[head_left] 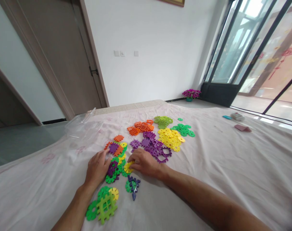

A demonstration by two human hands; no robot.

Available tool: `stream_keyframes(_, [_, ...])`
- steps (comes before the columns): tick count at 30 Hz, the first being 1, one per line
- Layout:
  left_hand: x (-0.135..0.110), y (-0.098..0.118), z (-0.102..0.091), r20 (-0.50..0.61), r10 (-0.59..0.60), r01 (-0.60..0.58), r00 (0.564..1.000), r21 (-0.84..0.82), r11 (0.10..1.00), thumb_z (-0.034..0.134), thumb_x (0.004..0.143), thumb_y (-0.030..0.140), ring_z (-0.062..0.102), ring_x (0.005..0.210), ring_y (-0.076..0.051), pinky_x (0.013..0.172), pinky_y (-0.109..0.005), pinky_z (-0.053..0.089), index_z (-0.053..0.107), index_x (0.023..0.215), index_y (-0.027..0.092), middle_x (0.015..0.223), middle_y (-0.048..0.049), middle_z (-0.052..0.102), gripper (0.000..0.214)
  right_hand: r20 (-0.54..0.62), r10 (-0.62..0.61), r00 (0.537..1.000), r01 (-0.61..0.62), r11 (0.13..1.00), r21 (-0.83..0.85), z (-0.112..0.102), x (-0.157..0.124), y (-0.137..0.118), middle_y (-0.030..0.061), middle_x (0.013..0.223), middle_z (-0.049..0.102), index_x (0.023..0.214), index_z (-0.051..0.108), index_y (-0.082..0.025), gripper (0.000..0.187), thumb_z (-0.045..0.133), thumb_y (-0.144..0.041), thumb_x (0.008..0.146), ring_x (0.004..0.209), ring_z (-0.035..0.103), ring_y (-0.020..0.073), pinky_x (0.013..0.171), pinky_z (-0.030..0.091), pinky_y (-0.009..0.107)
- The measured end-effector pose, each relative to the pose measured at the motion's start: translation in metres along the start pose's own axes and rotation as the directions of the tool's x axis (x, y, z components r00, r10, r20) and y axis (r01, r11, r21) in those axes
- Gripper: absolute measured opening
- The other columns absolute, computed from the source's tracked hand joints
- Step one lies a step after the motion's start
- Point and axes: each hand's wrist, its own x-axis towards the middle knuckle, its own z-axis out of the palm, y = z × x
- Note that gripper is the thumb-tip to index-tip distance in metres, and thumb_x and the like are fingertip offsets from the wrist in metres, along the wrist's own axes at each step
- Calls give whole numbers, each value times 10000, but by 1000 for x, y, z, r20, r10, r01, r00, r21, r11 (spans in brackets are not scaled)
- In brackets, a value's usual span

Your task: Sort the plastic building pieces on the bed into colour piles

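Observation:
My right hand [144, 163] pinches a yellow notched disc [128, 167] at the right side of a mixed pile. My left hand [97, 168] rests along the pile's left side, thumb and fingers apart. Its fingertips touch the pile near a purple square piece [113, 148]. Green discs [110, 178], yellow discs and orange pieces [118, 149] overlap between the hands, with a dark purple piece [112, 167] among them. Closer to me lie a dark blue triangular piece [134, 187] over a green disc, and a lime lattice square [106, 207] over green discs.
Sorted heaps lie beyond my hands: orange pieces [143, 126], lime pieces [163, 121], green discs [183, 129], yellow discs [170, 138] and purple pieces [153, 146]. A clear plastic bag [82, 125] is at the left edge of the wrinkled cloth [220, 166]. A pink folded item [242, 128] sits right.

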Motion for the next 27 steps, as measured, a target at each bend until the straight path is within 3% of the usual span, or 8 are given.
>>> stream_keyframes(6, [-1,-1,1,-2,-9,9,1000,5,1000,405,901,324,540,1206,-220,1050,-363,371,547,1267,176,1293,-94,604,420,-266,185,946,-175,983,61,-27,1,39,19,856,672,882,690,-196,107,584,-186,869,798,599,139,740,444,248])
stream_keyframes(11, [-1,-4,4,-9,-4,4,1000,-6,1000,418,900,314,548,1195,-217,1043,-371,381,552,1267,187,1289,-89,608,411,-520,284,805,-389,915,-102,-68,-12,91,38,894,680,907,696,-210,177,521,-232,889,840,606,171,785,451,288])
stream_keyframes(15, [-1,-3,3,-10,-3,3,1000,-12,1000,419,898,313,544,1195,-228,1043,-383,383,551,1271,176,1286,-96,606,419,-647,397,652,-641,744,-190,-92,-29,119,51,975,676,961,706,-228,202,525,-251,872,876,600,196,790,448,307])
stream_keyframes(17, [0,-2,2,-11,-5,5,1000,-12,1000,420,896,316,547,1190,-233,1040,-385,386,554,1266,166,1280,-101,609,421,-683,384,621,-685,689,-236,-95,-33,122,64,1013,669,984,710,-233,216,529,-237,867,944,585,219,831,438,329])
stream_keyframes(19, [0,-2,2,-8,-5,5,1000,-8,1000,416,896,315,550,1188,-232,1038,-382,389,555,1265,165,1277,-102,611,422,-661,343,668,-633,729,-261,-92,-31,118,67,1012,668,976,713,-229,213,526,-225,874,980,577,224,868,433,340])
stream_keyframes(21, [0,-3,2,-3,-1,1,1000,-4,1000,413,896,314,548,1193,-228,1040,-377,387,551,1270,170,1284,-98,608,424,-574,304,760,-512,824,-241,-83,-24,106,57,970,672,951,712,-226,202,521,-218,888,941,591,203,861,444,326])
stream_keyframes(24, [0,-3,3,1,1,-1,1000,-4,1000,416,895,313,543,1200,-225,1049,-379,377,546,1275,177,1292,-97,604,424,-416,209,885,-306,934,-182,-64,-10,76,48,941,670,955,706,-221,189,528,-197,895,889,601,172,833,457,302])
stream_keyframes(27, [-1,-3,2,5,-4,4,1000,-14,1000,422,892,311,542,1199,-227,1049,-385,374,545,1272,177,1291,-100,606,421,-249,85,965,-123,983,-139,-43,-1,42,50,938,666,962,697,-208,186,522,-177,905,882,597,160,816,458,284])
